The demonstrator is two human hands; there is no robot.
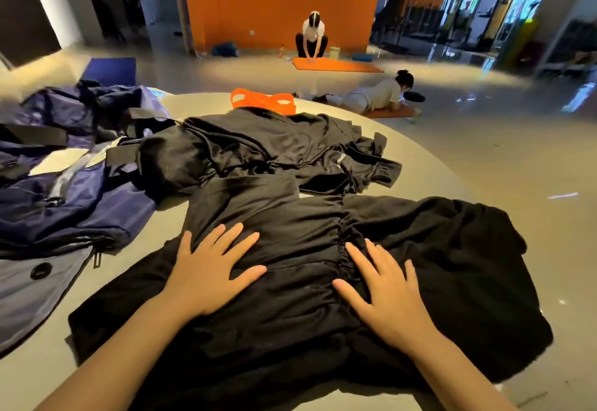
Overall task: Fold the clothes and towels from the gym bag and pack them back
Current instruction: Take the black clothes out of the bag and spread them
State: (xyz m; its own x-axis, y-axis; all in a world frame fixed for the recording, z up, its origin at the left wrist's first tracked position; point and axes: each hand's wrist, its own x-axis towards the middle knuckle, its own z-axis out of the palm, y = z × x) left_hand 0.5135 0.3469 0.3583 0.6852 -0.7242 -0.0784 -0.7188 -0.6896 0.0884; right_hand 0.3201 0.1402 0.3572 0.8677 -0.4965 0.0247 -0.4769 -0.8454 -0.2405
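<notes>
A black garment (436, 249) lies spread across the near part of a round grey table (436, 158). My left hand (210, 271) presses flat on its left half, fingers spread. To the right, my right hand (384, 287) lies flat beside a gathered, wrinkled seam. Behind this garment a second heap of black clothes (258, 148) lies crumpled mid-table. The navy gym bag (64, 190) slumps open at the left, with black straps and a grey panel. An orange item (261, 102) sits at the table's far edge.
Beyond the table, one person squats at an orange mat (339, 66) by an orange wall, and another lies on a mat on the floor to the right. A blue mat (109, 69) lies at the back left. Gym equipment stands far right.
</notes>
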